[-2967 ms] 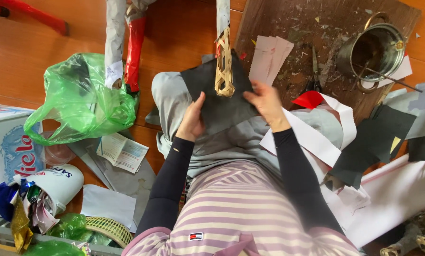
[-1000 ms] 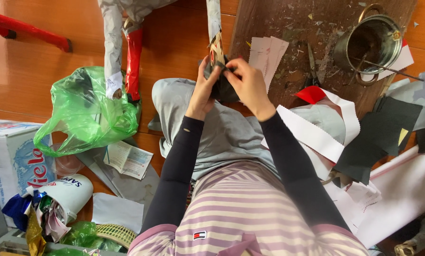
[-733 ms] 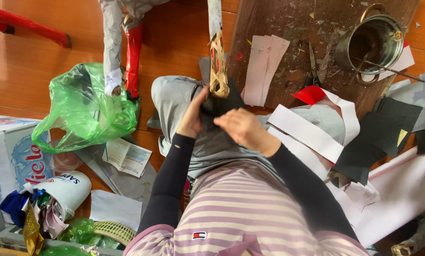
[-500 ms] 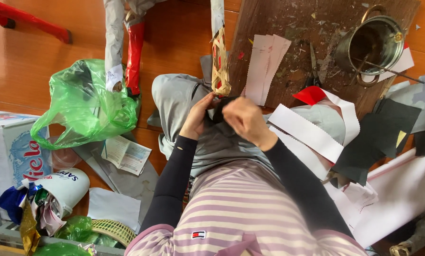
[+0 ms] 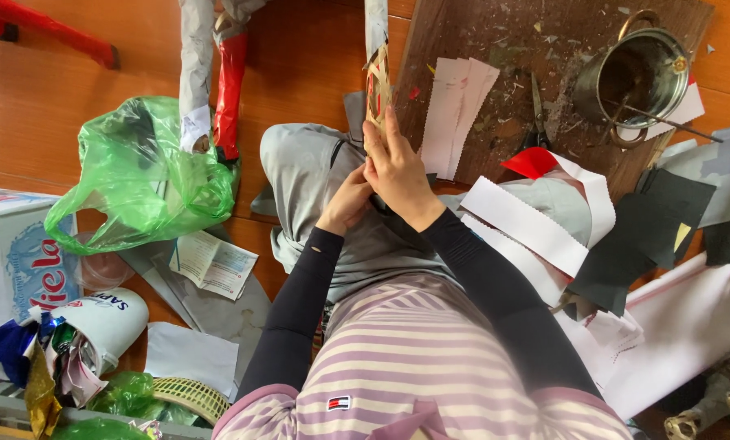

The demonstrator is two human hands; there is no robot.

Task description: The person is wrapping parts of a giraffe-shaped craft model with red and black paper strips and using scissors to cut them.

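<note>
I sit on the floor with both hands meeting over my grey-trousered lap. A narrow woven bamboo frame on a paper-wrapped stick rises from between them. My right hand lies along the frame's lower end, fingers closed around it and pointing up. My left hand grips just below, touching the right one. The black paper that was in my hands is almost wholly hidden under my fingers.
A scuffed wooden board ahead carries white paper strips, scissors and a metal pot. Black paper sheets and white sheets lie at right. A green plastic bag and a cardboard box sit at left.
Three seconds ago I held a wide black sheet spread under the frame. Since then it has been gathered tightly around the frame's base, and my right hand has slid up along it.
</note>
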